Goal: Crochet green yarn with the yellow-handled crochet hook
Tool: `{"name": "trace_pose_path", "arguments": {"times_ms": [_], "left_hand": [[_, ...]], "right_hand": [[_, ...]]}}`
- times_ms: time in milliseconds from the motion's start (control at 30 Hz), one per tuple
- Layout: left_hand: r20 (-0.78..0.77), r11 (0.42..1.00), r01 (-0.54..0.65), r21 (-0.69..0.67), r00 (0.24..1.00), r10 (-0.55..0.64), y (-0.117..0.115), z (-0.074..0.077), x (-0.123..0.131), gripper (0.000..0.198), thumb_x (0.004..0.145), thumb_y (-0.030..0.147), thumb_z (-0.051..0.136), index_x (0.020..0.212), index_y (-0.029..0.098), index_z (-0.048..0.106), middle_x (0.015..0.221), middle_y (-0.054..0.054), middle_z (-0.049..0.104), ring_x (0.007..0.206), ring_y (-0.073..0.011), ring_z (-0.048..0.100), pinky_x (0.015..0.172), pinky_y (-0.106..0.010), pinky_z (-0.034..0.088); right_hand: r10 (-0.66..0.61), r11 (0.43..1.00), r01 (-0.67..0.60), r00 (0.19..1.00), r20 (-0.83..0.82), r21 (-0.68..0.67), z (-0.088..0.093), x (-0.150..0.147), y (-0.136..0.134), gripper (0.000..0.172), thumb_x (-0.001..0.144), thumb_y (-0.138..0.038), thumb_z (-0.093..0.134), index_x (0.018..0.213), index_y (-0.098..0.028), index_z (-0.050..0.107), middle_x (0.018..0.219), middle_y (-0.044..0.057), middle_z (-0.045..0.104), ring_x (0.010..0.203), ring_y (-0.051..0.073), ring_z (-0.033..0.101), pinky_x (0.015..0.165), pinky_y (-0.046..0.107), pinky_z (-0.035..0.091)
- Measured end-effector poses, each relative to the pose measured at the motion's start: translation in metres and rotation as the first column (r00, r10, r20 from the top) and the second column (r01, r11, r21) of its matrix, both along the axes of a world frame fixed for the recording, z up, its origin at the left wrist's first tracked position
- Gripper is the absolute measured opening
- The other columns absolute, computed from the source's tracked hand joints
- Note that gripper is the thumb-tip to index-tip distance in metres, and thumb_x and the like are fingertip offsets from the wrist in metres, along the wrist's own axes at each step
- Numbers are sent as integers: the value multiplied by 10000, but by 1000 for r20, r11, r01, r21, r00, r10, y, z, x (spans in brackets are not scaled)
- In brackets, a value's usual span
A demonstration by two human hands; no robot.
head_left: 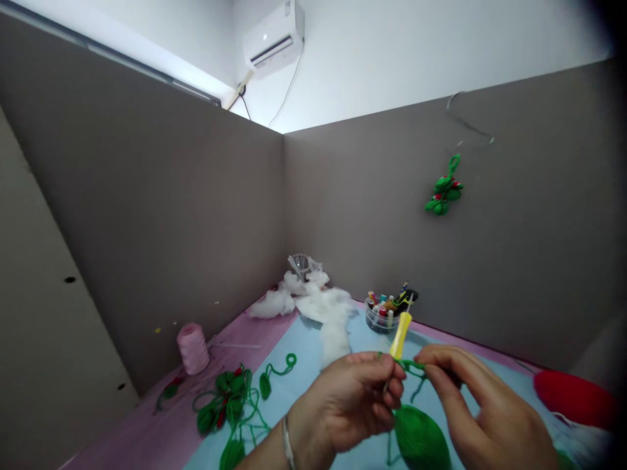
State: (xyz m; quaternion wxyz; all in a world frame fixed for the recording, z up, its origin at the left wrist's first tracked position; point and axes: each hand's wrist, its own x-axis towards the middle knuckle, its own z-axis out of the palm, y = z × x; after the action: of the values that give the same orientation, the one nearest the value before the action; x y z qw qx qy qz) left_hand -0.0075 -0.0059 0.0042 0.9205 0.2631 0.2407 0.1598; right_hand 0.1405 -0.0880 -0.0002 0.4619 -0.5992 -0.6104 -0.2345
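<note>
2 hands, both closed: my left hand (353, 399) pinches the yellow crochet hook (400, 336), my right hand (473, 395) pinches the green yarn (415, 367) just beside it, above the yarn ball (421, 438). The yarn looks soft, limp and light; best held close to the hook.

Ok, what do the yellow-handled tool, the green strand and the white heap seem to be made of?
Yellow-handled tool, pinched by the left hand: the handle looks like smooth, slightly glossy plastic; the thin shaft is too blurred to tell. Green strand in the right hand: probably yarn, matt and limp. White heap: likely soft fibre filling, going by its wispy, lumpy edges.
</note>
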Motion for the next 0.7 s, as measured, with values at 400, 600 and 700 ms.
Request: {"name": "trace_pose_path", "arguments": {"times_ms": [400,600,700], "left_hand": [[226,842,13,-539,965,130,-21,12,-19,126,916,124,630,799,95,592,653,9,517,512,-16,488,448,-49,311],[46,968,-112,-227,991,125,-24,-12,-26,97,833,119,722,865,121,631,664,-6,553,474,-19,475,442,-75,290],[-33,979,-198,-49,980,197,-24,-14,-25,308,696,193,856,851,143,595,637,23,557,450,-13,453,440,-94,246]], "right_hand": [[54,977,-126,926,-375,-172,-14,-5,12,267,856,-435,533,731,-233,656,724,13,693,622,162,663,589,244,511],[234,795,-551,662,-712,-252,-15,-1,9,324,855,-523,595,840,-214,693,761,54,714,730,216,706,653,295,583],[241,704,-661,567,-787,-261,-16,-4,10,358,826,-534,656,946,-205,726,848,78,744,821,240,727,727,324,601]]}}
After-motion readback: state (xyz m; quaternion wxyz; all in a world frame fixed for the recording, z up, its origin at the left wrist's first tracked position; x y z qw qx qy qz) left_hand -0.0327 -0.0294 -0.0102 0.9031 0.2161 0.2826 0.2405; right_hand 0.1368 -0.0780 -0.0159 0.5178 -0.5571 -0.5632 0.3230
